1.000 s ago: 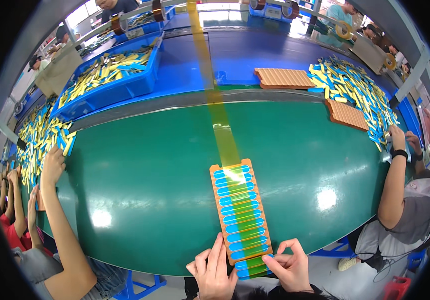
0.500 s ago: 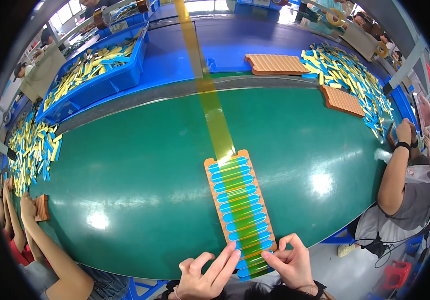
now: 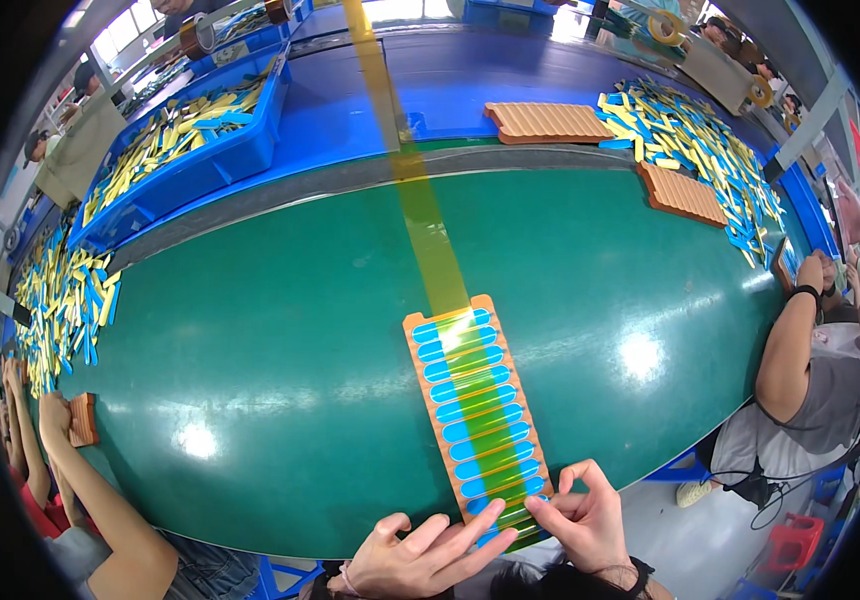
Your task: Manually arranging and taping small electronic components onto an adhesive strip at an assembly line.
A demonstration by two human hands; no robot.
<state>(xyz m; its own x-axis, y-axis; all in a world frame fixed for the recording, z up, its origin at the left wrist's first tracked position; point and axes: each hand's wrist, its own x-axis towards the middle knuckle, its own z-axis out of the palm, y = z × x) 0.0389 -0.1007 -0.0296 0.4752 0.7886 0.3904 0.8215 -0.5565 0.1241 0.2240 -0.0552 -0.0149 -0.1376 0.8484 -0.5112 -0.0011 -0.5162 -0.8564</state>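
A grooved orange-brown tray [image 3: 540, 455] lies lengthwise before me on the green table. Rounded blue strips [image 3: 447, 393] fill its grooves, crossed by a band of yellow transparent tape [image 3: 435, 245] running lengthwise. At the near end, the outstretched fingers of my left hand [image 3: 420, 555] lie across the tape and the last strips, covering part of them. My right hand [image 3: 590, 520] pinches the right end of a near strip between thumb and a bent finger; the fingers beneath are partly hidden. The taped near end reaches past the table edge.
Blue and yellow strips are heaped at left [image 3: 60, 300] and right [image 3: 710, 150]. A blue bin [image 3: 185, 190] of strips stands back left. Grooved trays [image 3: 550, 123] lie back right. Other people's arms [image 3: 110, 500] work at both sides. A red stool [image 3: 795, 540] stands right.
My left hand has slid right, its fingers reaching farther across the tape's near end. My right hand stays at the strip ends, nearly still. The whole view has shifted slightly.
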